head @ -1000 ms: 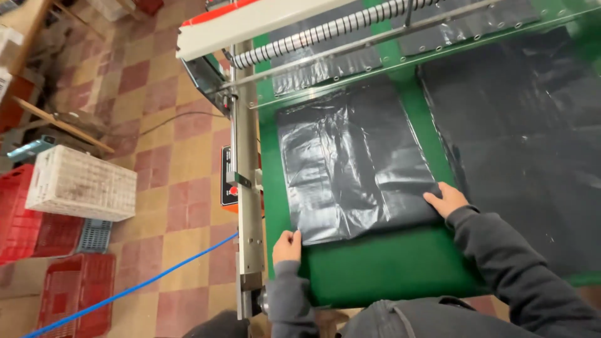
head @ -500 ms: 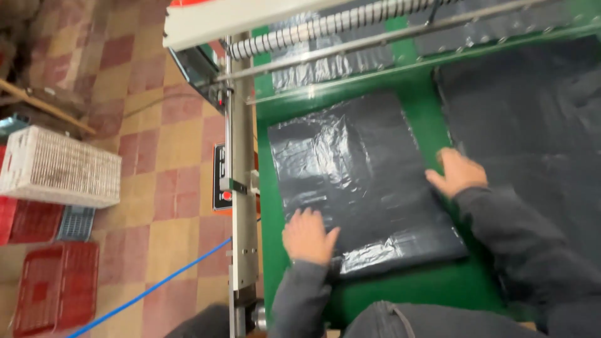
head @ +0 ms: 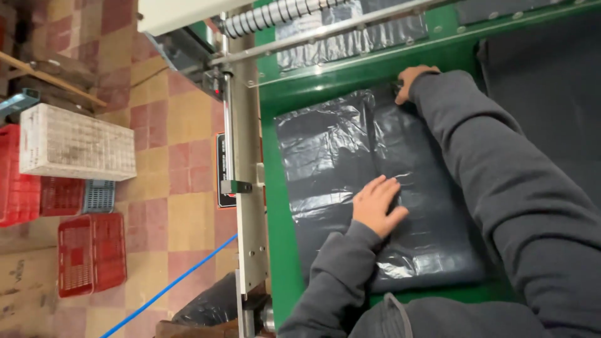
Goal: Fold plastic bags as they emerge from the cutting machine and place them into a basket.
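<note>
A stack of black plastic bags point(head: 350, 163) lies flat on the green surface point(head: 282, 263). The left hand point(head: 375, 206) rests palm down near the stack's middle, fingers point(head: 387, 188) spread and gripping nothing. The right hand point(head: 410, 80) reaches the far edge, fingers curled there; whether they pinch the plastic cannot be told.

A floor of worn red and yellow checkered tiles point(head: 169, 156) stretches left of the green-topped machine bed point(head: 278, 250). Red plastic crates point(head: 91, 250) and a white lattice crate point(head: 75, 143) stand on it, crossed by a blue hose point(head: 175, 281).
</note>
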